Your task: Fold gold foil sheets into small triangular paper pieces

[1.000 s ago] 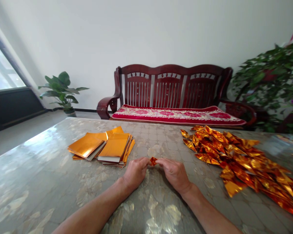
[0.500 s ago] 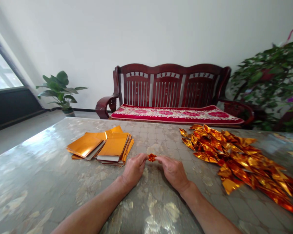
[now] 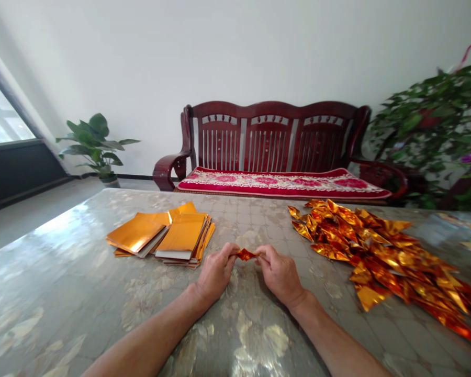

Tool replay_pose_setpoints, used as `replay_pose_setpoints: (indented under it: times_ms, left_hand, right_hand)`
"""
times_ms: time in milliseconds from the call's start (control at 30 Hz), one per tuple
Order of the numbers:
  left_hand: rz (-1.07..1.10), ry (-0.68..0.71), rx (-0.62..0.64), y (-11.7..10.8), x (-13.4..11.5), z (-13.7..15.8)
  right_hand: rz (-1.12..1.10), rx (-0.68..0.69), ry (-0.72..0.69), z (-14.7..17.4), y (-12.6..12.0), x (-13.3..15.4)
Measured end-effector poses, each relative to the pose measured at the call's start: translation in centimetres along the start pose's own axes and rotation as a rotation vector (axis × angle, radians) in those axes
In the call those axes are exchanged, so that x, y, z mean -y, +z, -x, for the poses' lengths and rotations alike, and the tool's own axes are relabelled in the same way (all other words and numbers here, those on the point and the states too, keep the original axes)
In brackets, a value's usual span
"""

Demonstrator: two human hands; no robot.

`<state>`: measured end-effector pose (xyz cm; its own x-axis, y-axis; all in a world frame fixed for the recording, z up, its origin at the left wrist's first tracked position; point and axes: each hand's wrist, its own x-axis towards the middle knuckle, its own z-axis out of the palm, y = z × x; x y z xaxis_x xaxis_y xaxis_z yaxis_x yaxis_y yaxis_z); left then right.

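Observation:
Between my two hands is a small piece of folded gold foil paper point(image 3: 245, 254), shiny orange, with pointed ends. My left hand point(image 3: 216, 269) is closed, pinching its left end between thumb and fingers. At the other end, my right hand point(image 3: 279, 272) pinches the right tip, fingers curled. Flat gold foil sheets point(image 3: 182, 233) lie in loose, overlapping stacks just beyond and left of my left hand. To the right of my right hand spreads a heap of folded foil pieces point(image 3: 377, 251), pointed and crumpled-looking.
The table point(image 3: 82, 293) has a glossy floral cover. A clear plastic bag point(image 3: 447, 228) lies at its right edge. Behind the table stands a dark wooden bench point(image 3: 269, 141) with a red patterned cushion point(image 3: 282, 183). Potted plants point(image 3: 98, 144) flank the bench.
The fingers of my right hand have shifted from stretched along the foil to curled in a pinch. The folded piece now looks wider and flatter between my hands.

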<state>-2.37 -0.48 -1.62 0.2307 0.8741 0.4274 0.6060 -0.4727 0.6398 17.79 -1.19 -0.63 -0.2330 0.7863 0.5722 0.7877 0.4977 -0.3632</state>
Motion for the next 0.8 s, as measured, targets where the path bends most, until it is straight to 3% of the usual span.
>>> replay_pose_setpoints:
  times_ms: [233, 467, 600, 800]
  left_hand:
    - [0.026, 0.010, 0.046, -0.1, -0.2, -0.1]
    - [0.024, -0.028, 0.039, 0.2, 0.5, 0.0]
    - [-0.032, -0.030, 0.058, 0.1, 0.5, 0.2]
    - [-0.122, -0.026, 0.093, 0.0, 0.3, 0.3]
  right_hand:
    - [0.081, -0.045, -0.013, 0.1, 0.2, -0.6]
    - [0.172, -0.173, 0.160, -0.5, -1.0, -2.8]
    - [0.255, -0.357, 0.307, -1.3, -4.1, -5.3]
    - [0.435, -0.555, 0.724, -0.5, -11.3, -9.6]
